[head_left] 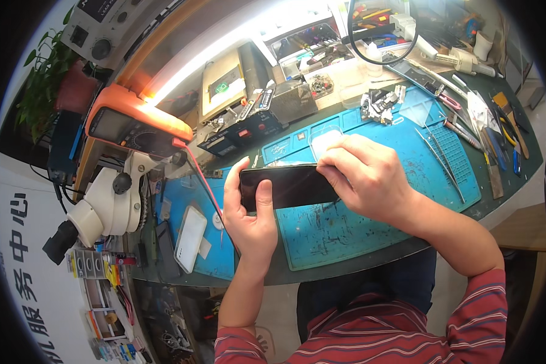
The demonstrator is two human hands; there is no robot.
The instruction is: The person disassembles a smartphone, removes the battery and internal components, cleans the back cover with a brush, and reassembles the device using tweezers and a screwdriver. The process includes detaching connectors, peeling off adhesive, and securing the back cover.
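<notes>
A black phone (293, 188) is held on its long side above a blue silicone work mat (321, 242). My left hand (249, 212) grips the phone's left end, thumb upright on the dark face and fingers behind it. At the right end, the fingertips of my right hand (364, 176) pinch the upper edge; anything small between them is hidden. Behind the phone, a translucent rectangular item (324, 141) lies partly hidden by my right hand. Tweezers (444, 164) rest on the mat to the right.
An orange multimeter (115, 127) with leads and a white microscope (106, 206) stand at left, near a white phone (190, 239). Power equipment (236, 136) and a parts organiser (303, 48) are at the back. Hand tools (497, 133) crowd the right side of the desk.
</notes>
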